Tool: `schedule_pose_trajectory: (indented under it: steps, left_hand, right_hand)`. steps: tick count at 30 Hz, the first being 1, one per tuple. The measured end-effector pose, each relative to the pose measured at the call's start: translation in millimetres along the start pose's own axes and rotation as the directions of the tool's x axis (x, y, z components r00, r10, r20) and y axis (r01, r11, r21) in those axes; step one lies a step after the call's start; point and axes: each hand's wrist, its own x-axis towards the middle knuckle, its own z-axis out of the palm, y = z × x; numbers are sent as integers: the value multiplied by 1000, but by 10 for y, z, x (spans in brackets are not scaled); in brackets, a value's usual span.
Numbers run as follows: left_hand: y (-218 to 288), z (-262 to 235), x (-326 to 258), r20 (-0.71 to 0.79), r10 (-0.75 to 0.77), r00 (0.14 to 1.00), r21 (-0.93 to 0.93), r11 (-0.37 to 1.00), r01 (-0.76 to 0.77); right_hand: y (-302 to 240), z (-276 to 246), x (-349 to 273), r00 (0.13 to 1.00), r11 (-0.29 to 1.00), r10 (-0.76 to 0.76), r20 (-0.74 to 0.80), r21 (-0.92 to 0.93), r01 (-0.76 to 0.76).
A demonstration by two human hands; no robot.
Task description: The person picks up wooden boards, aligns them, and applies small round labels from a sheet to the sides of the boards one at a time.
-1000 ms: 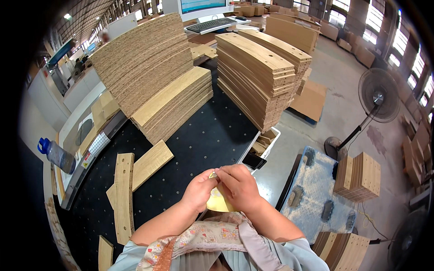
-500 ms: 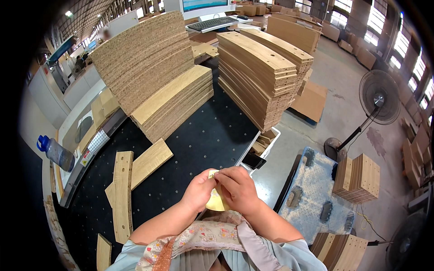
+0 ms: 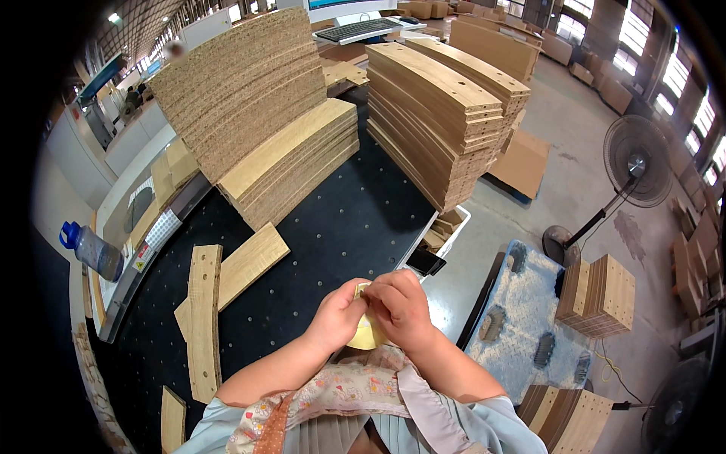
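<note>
Furniture workshop: stacked curved wooden panels (image 3: 446,98)

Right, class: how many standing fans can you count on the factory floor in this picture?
2. One pedestal fan stands right of the black table; another fan sits at the lower right rim, partly cut off. Others may be hidden.

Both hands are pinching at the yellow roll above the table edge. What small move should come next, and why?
Probably peel the loose end free from the yellow roll. The left hand and the right hand meet at its top edge, fingertips pressed together there, and no strip is pulled out yet.
</note>
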Motion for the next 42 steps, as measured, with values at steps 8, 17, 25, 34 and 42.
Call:
schedule_pose_trajectory:
  steps: [8, 17, 25, 34, 42]
  left_hand:
    - [46, 25, -3, 51, -118, 992, -311, 942, 128]
    - [51, 21, -1, 74, -142, 987, -296, 942, 157]
    - [17, -16, 21, 61, -52, 997, -118, 991, 59]
    - [10, -30, 34, 45, -59, 997, -64, 996, 61]
    - [26, -38, 25, 47, -36, 998, 17, 999, 35]
  right_hand:
    - [86, -8, -53, 1000, 994, -28, -9, 102, 29]
    - [204, 60, -134, 867, 496, 476, 143, 771, -400]
    - [130, -36, -96, 875, 619, 453, 174, 644, -449]
    - [126, -77, -17, 968, 889, 229, 105, 382, -252]
    - [85, -92, 22, 965, 912, 239, 108, 316, -261]
